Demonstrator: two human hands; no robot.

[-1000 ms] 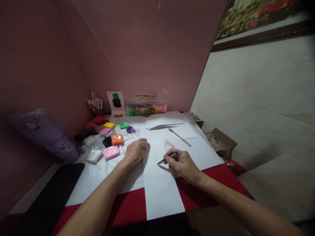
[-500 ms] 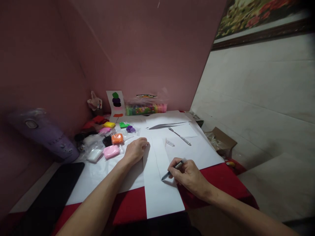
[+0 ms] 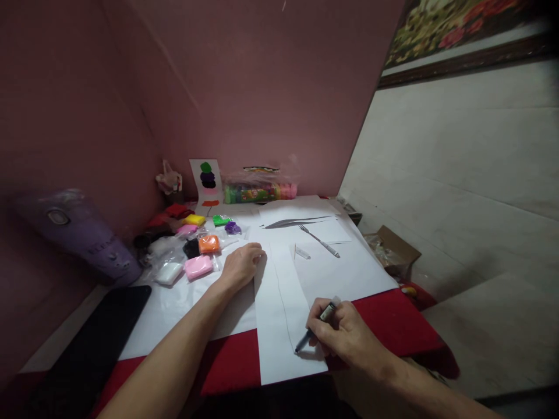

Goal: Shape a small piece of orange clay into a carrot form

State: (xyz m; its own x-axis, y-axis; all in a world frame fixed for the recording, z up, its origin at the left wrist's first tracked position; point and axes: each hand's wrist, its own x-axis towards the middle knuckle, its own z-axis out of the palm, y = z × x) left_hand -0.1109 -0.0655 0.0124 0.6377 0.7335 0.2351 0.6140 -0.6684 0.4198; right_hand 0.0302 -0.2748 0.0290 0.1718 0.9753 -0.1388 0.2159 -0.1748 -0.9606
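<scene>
A long white paper strip point(image 3: 279, 326) lies lengthwise before me, its near end over the table's front edge. A thin wavy line runs down it. My right hand point(image 3: 345, 329) grips a dark marker point(image 3: 308, 337), whose tip touches the strip at the line's lower end. At the strip's upper left edge rests my left hand point(image 3: 242, 265), fingers curled; whether anything is under them is hidden. Right of the strip are a small white tube point(image 3: 303, 252) and a fork point(image 3: 321, 241).
Bagged coloured clay point(image 3: 198, 267) lies at the left, near a purple bottle point(image 3: 87, 233) and a black slab point(image 3: 96, 331). A clay pack point(image 3: 259, 193) and a painted card point(image 3: 207, 180) stand at the back. An open cardboard box point(image 3: 395, 250) is at the right.
My right hand has moved down the strip toward me with the marker, and the line is longer. My left hand has stayed in place.
</scene>
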